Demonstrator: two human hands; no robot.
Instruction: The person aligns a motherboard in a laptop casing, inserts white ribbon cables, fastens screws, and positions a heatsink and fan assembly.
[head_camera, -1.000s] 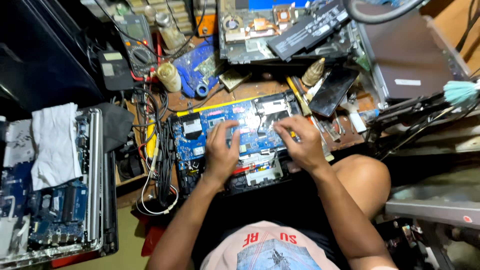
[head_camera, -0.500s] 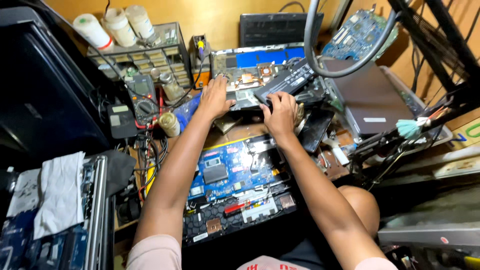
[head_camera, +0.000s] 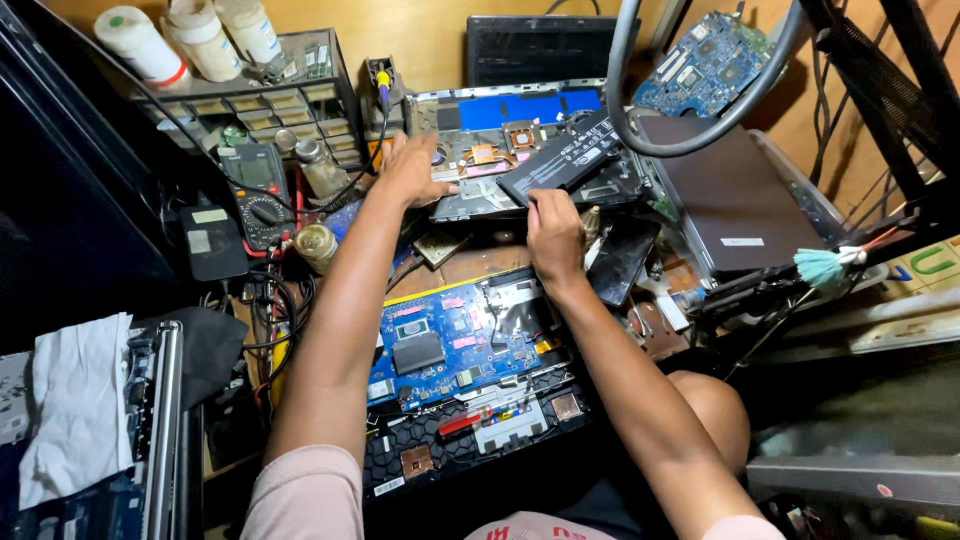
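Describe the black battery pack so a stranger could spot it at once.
Find the opened laptop chassis at the back of the bench. The long flat black battery pack lies slanted across its right side, just above the right hand. Unlike the boards nearby, it is plain black with a label.

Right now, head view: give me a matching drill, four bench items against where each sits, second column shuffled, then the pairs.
Items:
1. multimeter
2. blue motherboard
3. black battery pack
4. white cloth

Places:
A. tilted over the opened laptop chassis, by the right hand
B. far lower left, draped on a laptop
C. between the two forearms, nearest the person
D. left of the left hand, below the parts drawers

Pairs: 1-D, 2-C, 3-A, 4-B
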